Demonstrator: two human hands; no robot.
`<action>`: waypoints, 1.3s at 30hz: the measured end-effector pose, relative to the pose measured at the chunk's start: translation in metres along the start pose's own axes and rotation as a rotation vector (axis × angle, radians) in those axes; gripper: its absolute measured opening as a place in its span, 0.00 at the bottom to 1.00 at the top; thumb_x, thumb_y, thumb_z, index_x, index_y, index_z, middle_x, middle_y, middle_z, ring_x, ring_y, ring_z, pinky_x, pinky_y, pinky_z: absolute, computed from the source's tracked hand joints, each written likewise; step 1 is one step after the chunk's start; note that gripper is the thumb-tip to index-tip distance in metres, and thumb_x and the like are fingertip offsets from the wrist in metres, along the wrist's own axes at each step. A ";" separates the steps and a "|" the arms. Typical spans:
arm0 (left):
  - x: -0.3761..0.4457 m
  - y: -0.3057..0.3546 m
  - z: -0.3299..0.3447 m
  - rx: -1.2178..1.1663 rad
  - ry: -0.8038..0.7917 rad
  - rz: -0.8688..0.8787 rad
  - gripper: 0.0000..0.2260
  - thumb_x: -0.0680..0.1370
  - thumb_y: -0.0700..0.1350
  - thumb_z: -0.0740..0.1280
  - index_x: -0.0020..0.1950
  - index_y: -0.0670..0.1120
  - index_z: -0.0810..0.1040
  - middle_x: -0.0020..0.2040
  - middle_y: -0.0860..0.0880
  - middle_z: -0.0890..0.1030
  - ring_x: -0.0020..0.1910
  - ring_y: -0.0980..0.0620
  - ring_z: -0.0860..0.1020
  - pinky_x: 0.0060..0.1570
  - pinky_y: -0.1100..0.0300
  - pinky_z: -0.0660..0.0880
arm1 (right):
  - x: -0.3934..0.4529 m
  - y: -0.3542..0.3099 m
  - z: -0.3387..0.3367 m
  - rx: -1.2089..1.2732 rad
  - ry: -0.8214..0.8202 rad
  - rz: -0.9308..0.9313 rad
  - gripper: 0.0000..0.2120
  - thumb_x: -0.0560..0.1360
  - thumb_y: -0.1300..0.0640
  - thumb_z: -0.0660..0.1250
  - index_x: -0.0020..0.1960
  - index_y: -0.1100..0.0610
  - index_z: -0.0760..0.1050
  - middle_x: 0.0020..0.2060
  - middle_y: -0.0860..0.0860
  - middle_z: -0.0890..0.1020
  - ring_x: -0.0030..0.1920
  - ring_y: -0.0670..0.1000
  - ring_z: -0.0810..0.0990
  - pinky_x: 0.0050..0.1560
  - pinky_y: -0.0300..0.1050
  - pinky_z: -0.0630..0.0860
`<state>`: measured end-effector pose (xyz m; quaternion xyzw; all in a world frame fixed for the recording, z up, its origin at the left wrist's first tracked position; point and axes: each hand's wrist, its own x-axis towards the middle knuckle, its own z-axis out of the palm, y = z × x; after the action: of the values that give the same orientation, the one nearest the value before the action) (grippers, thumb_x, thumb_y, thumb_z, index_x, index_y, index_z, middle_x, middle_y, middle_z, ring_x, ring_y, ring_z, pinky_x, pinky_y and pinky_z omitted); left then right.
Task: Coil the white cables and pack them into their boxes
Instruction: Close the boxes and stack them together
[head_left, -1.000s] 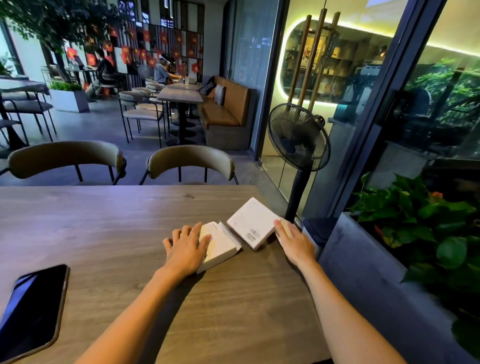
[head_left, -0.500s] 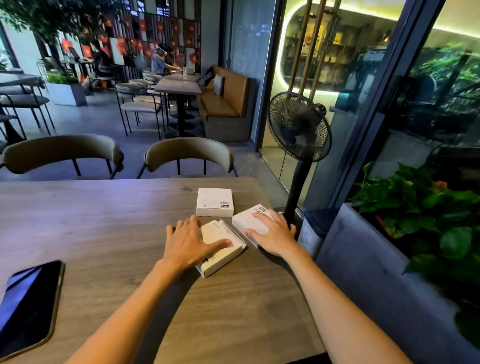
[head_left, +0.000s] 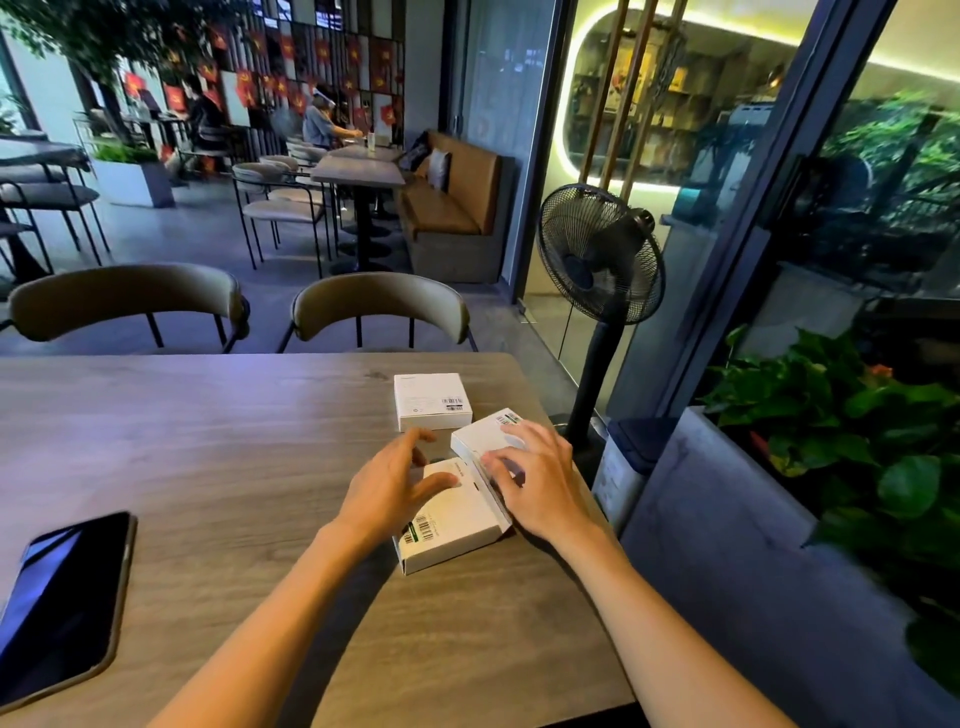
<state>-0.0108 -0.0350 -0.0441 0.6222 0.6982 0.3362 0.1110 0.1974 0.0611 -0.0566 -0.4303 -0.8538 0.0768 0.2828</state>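
Three white cable boxes on the wooden table (head_left: 218, 447), clustered near its far right corner. Farthest back, a square box (head_left: 432, 401) lying flat and untouched, barcode label at its right edge. Nearer and to the right, a second box (head_left: 485, 441) turned at an angle, partly covered by the right hand (head_left: 535, 480) — fingers spread and only slightly bent, resting across it and reaching onto the neighbouring one. Nearest, the third box (head_left: 457, 525), barcode and green label facing up at its near left corner, its right edge touching the second box. Left hand (head_left: 387, 486) over the near box's left part, fingers spread and relaxed, thumb (head_left: 436, 483) laid on the lid; not curled round anything (the blurred fingertips appear to hover above the gap between boxes). No cable visible; whether any box is filled — cannot tell. Elsewhere: a dark smartphone (head_left: 62, 603) face up at the table's near left edge, well apart from the boxes; a black pedestal fan (head_left: 600, 254) standing just beyond the table's right side.
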 end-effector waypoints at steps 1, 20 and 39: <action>-0.001 0.000 0.001 0.040 0.004 0.004 0.26 0.76 0.64 0.67 0.71 0.55 0.70 0.60 0.55 0.76 0.53 0.58 0.77 0.48 0.64 0.78 | -0.003 -0.001 0.003 -0.027 0.008 -0.010 0.28 0.79 0.31 0.53 0.58 0.45 0.85 0.73 0.44 0.74 0.75 0.50 0.65 0.71 0.49 0.61; -0.029 -0.011 0.001 0.040 0.148 -0.031 0.07 0.82 0.57 0.64 0.53 0.55 0.75 0.59 0.56 0.80 0.58 0.56 0.75 0.58 0.58 0.62 | -0.023 -0.065 -0.005 0.317 -0.104 0.116 0.18 0.82 0.43 0.65 0.49 0.57 0.85 0.45 0.49 0.83 0.44 0.46 0.79 0.40 0.37 0.74; -0.029 0.009 0.016 -0.528 0.187 0.053 0.31 0.77 0.57 0.68 0.76 0.56 0.58 0.61 0.54 0.64 0.60 0.51 0.77 0.51 0.60 0.83 | -0.002 -0.075 -0.043 0.751 0.034 0.316 0.07 0.75 0.53 0.76 0.52 0.52 0.88 0.49 0.45 0.88 0.48 0.46 0.86 0.44 0.41 0.82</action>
<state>0.0114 -0.0576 -0.0581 0.5562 0.5771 0.5652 0.1954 0.1699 0.0083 0.0064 -0.4244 -0.6848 0.4186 0.4192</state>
